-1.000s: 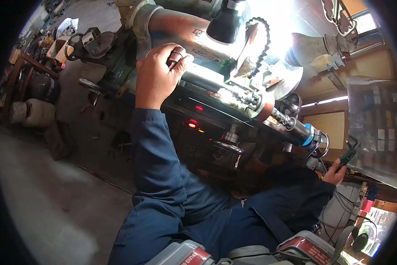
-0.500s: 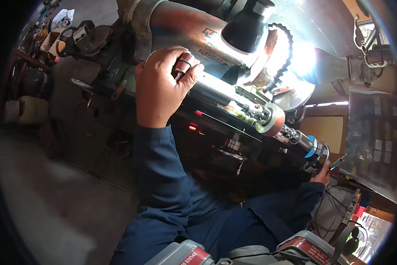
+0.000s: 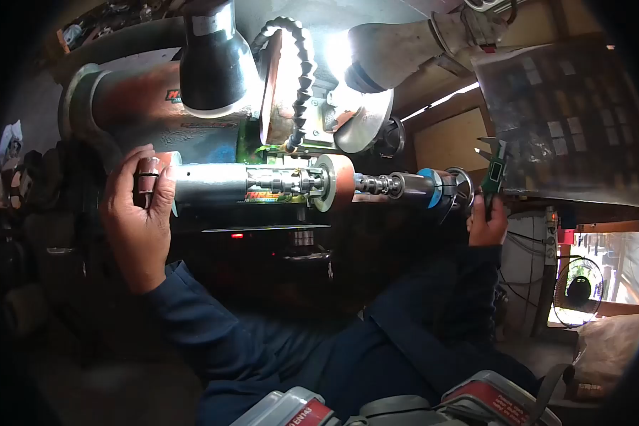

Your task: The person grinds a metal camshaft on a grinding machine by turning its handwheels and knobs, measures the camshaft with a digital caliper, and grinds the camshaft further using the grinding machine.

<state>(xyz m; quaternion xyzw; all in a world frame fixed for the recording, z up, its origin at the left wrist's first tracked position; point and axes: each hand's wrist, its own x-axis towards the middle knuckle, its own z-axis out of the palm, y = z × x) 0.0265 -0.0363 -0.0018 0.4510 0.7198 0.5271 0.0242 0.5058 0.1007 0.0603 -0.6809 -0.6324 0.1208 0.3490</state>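
Observation:
My left hand (image 3: 138, 227) is closed around a reddish-brown knob (image 3: 148, 175) with a dark band, at the left end of a grey cylinder (image 3: 213, 182). In my right hand (image 3: 488, 226) is a green digital caliper (image 3: 495, 172), held upright with its jaws pointing up and left. To the right of the grey cylinder lies a shiny stepped metal shaft (image 3: 280, 180). It runs to a reddish-rimmed disc (image 3: 336, 183). Beyond the disc are a spring-like part (image 3: 377, 184), a dark sleeve (image 3: 413, 190) with a blue collar, and a small handwheel (image 3: 463, 187) close to the caliper.
A black lamp (image 3: 216, 64) hangs over the machine, beside a segmented coolant hose (image 3: 305, 78). A second lamp (image 3: 390, 53) shines behind. The large machine housing (image 3: 138, 106) stands at back left. At right are a dark panel (image 3: 568, 128) and a fan (image 3: 578, 287).
My view has turned, so the machine now lies nearly level. The caliper has come up into clear view in my right hand. My left hand stays on the knob.

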